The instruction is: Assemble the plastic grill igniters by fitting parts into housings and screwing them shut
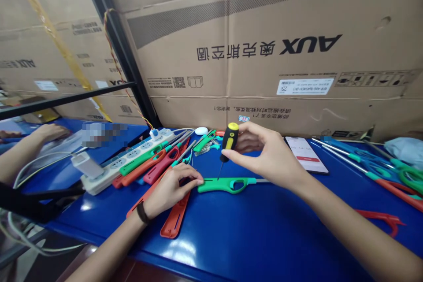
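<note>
My right hand [254, 145] grips a small screwdriver [230, 137] with a black and yellow handle, held nearly upright. Its thin tip points down at a green long-necked lighter [224, 185] lying flat on the blue table; whether tip and lighter touch, I cannot tell. With thumb and fingers pinched, my left hand [178, 183] holds the left end of that lighter. The lighter has a trigger loop and a metal tube, which runs right beneath my right wrist. Under and beside my left hand are red-orange lighter casings [176, 218].
A white power strip [132, 158] lies at left with several green, orange and red lighters over it. Behind are small loose parts [209, 145]. On the right are a phone [306, 154], more lighters [396, 185] and a red piece [383, 218]. Another person's hand [53, 132] is at far left.
</note>
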The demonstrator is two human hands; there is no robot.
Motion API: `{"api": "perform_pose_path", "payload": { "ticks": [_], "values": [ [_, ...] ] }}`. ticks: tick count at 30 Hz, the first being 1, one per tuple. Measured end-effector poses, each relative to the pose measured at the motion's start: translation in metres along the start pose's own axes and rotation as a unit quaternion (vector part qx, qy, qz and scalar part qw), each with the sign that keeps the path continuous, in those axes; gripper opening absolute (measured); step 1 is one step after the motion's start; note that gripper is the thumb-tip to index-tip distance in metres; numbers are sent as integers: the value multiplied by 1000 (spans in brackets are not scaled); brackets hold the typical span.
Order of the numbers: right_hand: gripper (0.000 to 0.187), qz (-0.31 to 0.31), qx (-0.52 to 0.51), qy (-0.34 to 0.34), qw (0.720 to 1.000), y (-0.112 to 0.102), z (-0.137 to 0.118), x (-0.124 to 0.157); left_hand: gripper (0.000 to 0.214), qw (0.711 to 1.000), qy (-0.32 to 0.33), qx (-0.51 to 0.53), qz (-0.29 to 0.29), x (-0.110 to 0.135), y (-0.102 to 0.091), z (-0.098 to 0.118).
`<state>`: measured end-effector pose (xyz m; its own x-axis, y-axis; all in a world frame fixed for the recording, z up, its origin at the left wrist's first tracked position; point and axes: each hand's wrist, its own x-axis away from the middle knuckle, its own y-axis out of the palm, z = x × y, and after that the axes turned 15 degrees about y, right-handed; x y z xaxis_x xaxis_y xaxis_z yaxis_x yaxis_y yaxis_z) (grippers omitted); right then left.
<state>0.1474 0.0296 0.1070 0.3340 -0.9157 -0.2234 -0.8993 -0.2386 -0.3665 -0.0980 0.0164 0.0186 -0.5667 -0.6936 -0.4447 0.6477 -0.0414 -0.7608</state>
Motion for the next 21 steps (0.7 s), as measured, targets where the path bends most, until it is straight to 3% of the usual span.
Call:
{"api": "perform_pose_path", "payload": {
  "ticks": [9, 13, 21],
  "values": [
    [24, -11, -15, -19, 1000, 24, 3, -14, 19, 999, 27, -30, -12, 5, -3, 1],
    [21, -41, -26, -23, 999, 37, 4, -20, 37, 993, 38, -106, -29, 5, -3, 0],
    [22, -34, 17, -41, 998, 45, 10, -19, 32, 989, 41, -125, -60, 2, 2, 2]
  ]
}}
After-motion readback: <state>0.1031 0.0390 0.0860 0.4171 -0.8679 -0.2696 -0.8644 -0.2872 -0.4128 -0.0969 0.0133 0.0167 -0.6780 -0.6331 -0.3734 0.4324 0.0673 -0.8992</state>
